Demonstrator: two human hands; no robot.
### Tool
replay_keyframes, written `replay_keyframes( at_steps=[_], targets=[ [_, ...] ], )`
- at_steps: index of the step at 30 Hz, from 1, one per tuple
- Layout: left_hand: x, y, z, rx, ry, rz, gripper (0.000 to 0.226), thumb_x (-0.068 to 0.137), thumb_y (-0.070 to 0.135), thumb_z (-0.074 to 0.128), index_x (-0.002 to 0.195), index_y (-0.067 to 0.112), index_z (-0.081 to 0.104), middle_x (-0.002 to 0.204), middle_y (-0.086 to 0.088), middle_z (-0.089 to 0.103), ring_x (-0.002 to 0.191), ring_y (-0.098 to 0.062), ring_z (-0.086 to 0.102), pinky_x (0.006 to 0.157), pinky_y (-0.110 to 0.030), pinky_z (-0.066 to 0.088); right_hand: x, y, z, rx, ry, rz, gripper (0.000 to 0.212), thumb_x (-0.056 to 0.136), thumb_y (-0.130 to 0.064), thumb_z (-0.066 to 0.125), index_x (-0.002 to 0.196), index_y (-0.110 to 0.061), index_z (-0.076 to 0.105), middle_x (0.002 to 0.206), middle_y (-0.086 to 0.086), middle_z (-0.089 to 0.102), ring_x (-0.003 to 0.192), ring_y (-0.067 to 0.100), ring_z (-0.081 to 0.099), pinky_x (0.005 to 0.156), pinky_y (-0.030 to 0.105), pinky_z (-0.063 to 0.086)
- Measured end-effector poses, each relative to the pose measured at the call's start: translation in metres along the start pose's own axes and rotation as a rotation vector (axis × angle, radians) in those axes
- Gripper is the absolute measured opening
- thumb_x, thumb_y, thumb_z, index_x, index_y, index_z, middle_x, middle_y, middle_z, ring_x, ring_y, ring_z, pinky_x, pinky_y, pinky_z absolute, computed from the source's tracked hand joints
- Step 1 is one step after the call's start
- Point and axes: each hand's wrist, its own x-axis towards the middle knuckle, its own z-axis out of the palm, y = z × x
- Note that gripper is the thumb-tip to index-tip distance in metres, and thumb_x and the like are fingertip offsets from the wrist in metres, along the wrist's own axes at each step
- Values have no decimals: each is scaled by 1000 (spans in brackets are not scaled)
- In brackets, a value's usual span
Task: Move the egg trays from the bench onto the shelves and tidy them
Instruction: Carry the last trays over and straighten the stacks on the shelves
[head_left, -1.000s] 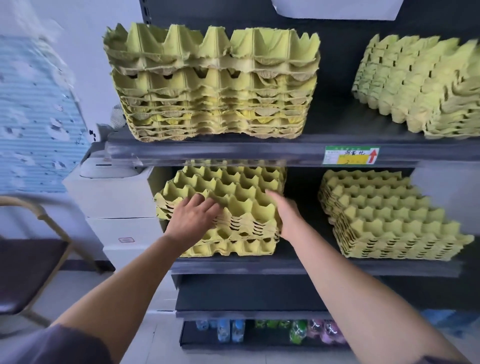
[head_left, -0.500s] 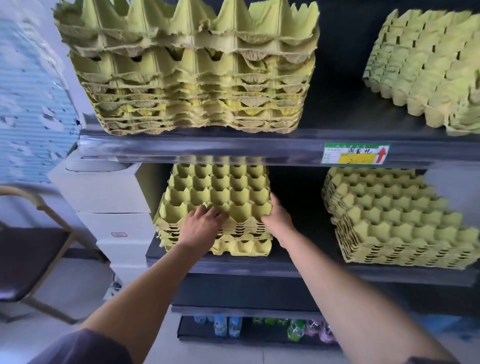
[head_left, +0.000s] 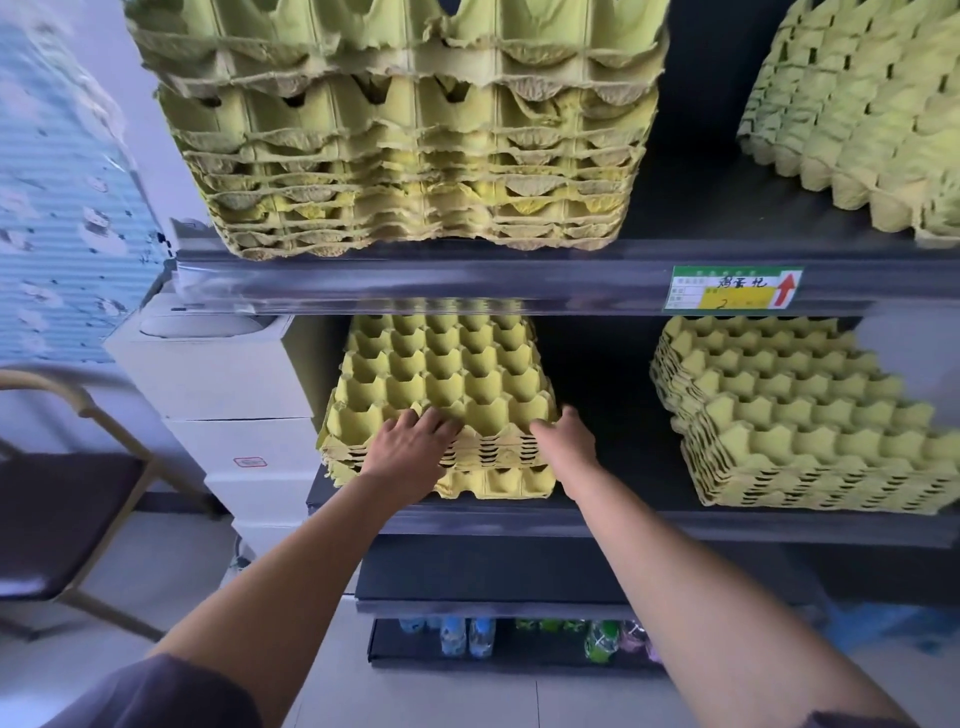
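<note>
The top trays of the left stack (head_left: 441, 384) on the middle shelf (head_left: 675, 519), askew a second ago with a corner jutting out, now sit square with the trays beneath. The left hand (head_left: 410, 447) has slid from the middle of the top tray back to its front edge. The right hand (head_left: 566, 441) has come forward along the right side to the front right corner.
</note>
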Motion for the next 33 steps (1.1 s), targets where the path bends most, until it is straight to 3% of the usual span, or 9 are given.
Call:
replay_keyframes(
  at_steps=[4, 8, 10, 13, 19, 22, 26, 30, 33],
  targets=[
    [-15, -16, -5, 74, 126, 29, 73, 80, 36, 68, 141, 32, 28, 143, 2, 34, 122, -24, 43, 99, -40, 35, -10, 4, 6, 346, 36, 248, 73, 80, -40, 68, 138, -15, 33, 134, 16, 43, 108, 34, 52, 87, 51, 51],
    [-29, -45, 8, 12, 278, -36, 89, 49, 36, 87, 127, 29, 45, 122, -8, 56, 100, -31, 59, 85, -49, 45, -21, 0, 22, 729, -14, 500, 80, 75, -49, 73, 137, -19, 32, 134, 14, 42, 109, 40, 52, 84, 58, 47],
    [-34, -58, 11, -124, 261, -149, 77, 64, 51, 74, 129, 28, 41, 129, -8, 49, 114, -33, 50, 93, -52, 36, -25, -5, 34, 846, -24, 546, 77, 77, -51, 70, 136, -16, 34, 130, 17, 45, 100, 41, 57, 82, 58, 47],
    [-38, -66, 10, -363, 193, -307, 75, 76, 70, 32, 135, 25, 40, 139, -4, 37, 127, -30, 34, 99, -51, 28, -29, -15, 47, 954, -6, 548, 72, 80, -49, 67, 134, -12, 37, 127, 22, 50, 96, 43, 59, 81, 59, 46],
    [-31, -74, 11, -1129, 219, -585, 58, 96, 36, 45, 145, 12, 26, 144, -16, 27, 133, -30, 29, 108, -38, 25, -40, -26, 65, 1121, 31, 537, 93, 72, -66, 66, 144, -21, 29, 147, 11, 33, 122, 44, 44, 96, 67, 34],
    [-30, -79, 10, -1419, 116, -706, 34, 96, 35, 46, 121, 11, 45, 127, -17, 47, 112, -31, 50, 86, -38, 43, -50, -30, 82, 1096, 37, 500, 112, 64, -68, 70, 150, -23, 13, 151, 8, 28, 129, 41, 38, 98, 67, 35],
    [-30, -82, 7, -1661, -23, -719, 31, 96, 29, 48, 120, 12, 41, 102, -8, 56, 75, -17, 54, 57, -29, 42, -65, -43, 109, 998, -58, 537, 101, 62, -60, 77, 142, -18, 29, 133, 9, 38, 118, 38, 45, 97, 66, 37],
    [-34, -87, 4, -1758, -88, -725, 28, 96, 27, 46, 121, 16, 37, 91, -3, 54, 73, -16, 54, 43, -29, 45, -78, -59, 132, 970, -138, 557, 91, 65, -66, 71, 136, -20, 40, 130, 8, 42, 112, 37, 47, 97, 65, 37],
    [-34, -91, 6, -1752, -170, -744, 37, 95, 31, 46, 127, 20, 33, 101, -5, 55, 81, -20, 55, 54, -32, 48, -80, -68, 140, 1054, -109, 573, 102, 58, -71, 72, 140, -24, 34, 139, 9, 38, 116, 39, 45, 98, 68, 34]
  ],
)
